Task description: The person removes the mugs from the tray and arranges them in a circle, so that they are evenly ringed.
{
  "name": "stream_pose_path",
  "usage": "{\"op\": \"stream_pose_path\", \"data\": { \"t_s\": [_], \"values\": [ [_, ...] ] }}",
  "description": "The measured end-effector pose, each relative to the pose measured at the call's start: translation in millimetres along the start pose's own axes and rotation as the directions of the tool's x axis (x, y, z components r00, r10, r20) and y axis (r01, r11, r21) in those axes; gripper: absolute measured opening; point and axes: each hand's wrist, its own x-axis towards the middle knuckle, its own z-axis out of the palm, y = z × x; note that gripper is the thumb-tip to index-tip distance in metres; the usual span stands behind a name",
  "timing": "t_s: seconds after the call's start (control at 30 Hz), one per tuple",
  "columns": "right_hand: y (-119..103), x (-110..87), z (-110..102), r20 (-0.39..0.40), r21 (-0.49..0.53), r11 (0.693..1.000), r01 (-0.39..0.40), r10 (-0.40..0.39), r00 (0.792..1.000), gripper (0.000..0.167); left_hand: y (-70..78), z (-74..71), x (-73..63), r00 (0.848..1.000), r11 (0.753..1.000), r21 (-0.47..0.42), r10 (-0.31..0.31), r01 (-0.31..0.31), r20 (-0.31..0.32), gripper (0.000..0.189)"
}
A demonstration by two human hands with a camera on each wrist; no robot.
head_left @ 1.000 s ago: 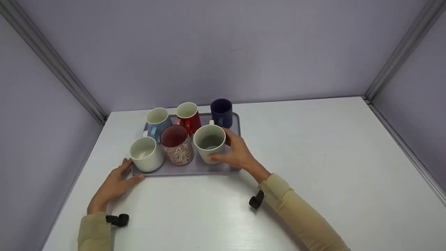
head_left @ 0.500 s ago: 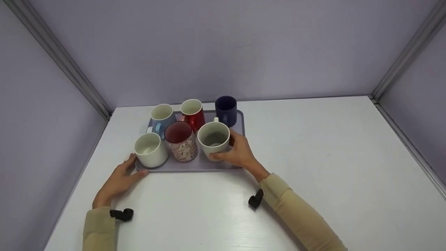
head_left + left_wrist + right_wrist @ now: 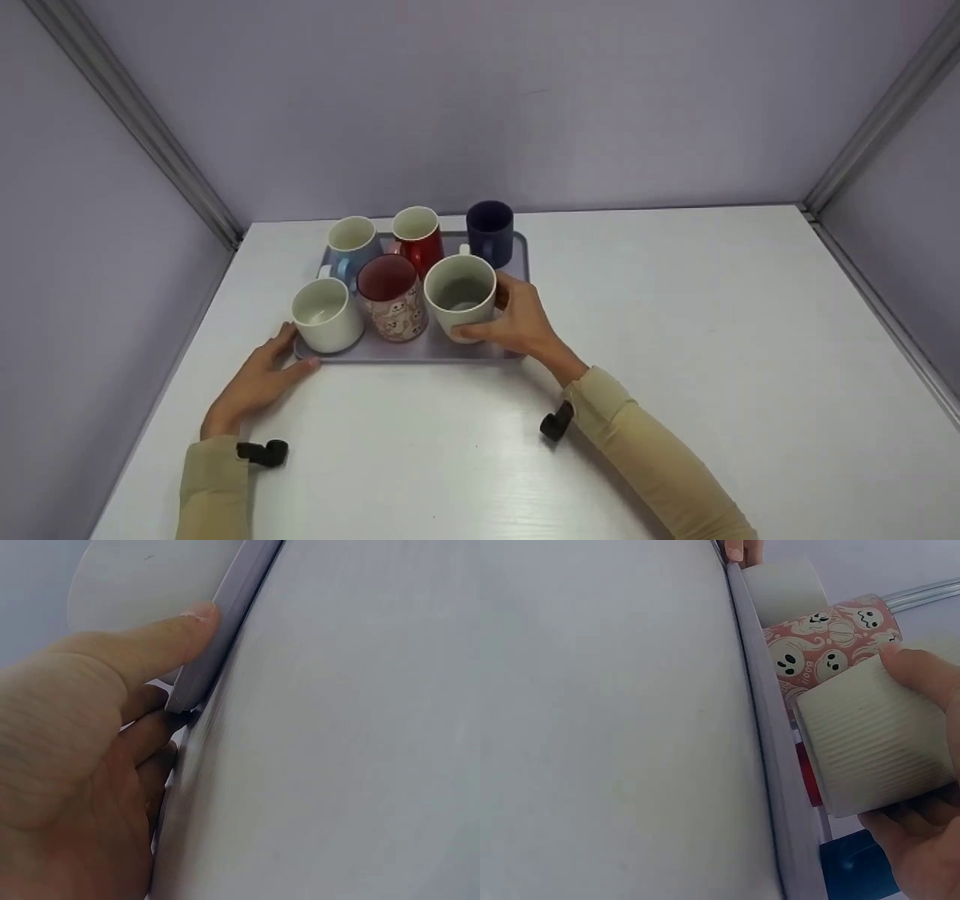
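Observation:
My right hand (image 3: 517, 319) grips a white mug (image 3: 469, 319) at the tray's front right, thumb in front and fingers behind. Its ribbed wall shows in the right wrist view; I cannot tell whether its base touches the tray. At the tray's front left corner, my left hand (image 3: 259, 382) holds the grey-purple tray (image 3: 420, 357), thumb on the rim and fingers around the corner in the left wrist view. Just inside that corner stands a short white mug (image 3: 334, 330). Between the white mugs is a pink ghost-patterned mug (image 3: 399, 315) with a dark red inside.
Along the tray's back stand a light blue mug (image 3: 358, 251), a red mug (image 3: 427, 251) with a pale inside and a dark blue mug (image 3: 495, 244). The tray lies on a white table (image 3: 675, 337), close to the grey-purple back wall (image 3: 525, 97).
The head view has shifted slightly, so tray and mugs appear a little further right and higher. Both hands keep their holds, with little visible movement against the tray.

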Motion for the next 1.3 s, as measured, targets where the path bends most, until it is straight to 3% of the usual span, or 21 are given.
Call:
{"op": "stream_pose_path", "data": {
  "t_s": [0.3,0.67,1.0,1.3],
  "values": [
    [-29.8,1.0,-30.3,-0.001,-0.034,0.999,0.039,-0.039,0.999,0.085,-1.1,-0.5,0.1,1.0,1.0,0.009,-0.001,0.001,0.007,0.095],
    [-52.5,4.7,-91.7,-0.063,-0.064,0.992,0.109,-0.113,0.992,0.081,-0.4,-1.1,-1.5,1.0,1.0,0.011,-0.011,0.011,0.013,0.097],
    [-41.9,5.6,-157.0,-0.174,-0.133,0.988,0.084,-0.106,0.979,0.081,0.0,1.6,-1.8,1.0,1.0,0.008,-0.006,0.006,0.011,0.096],
    [-14.7,3.0,-201.2,-0.245,-0.227,0.974,-0.024,-0.033,0.969,0.085,-1.0,4.9,-3.7,0.999,1.0,0.0,-0.026,0.026,0.018,0.099]
  ]
}}
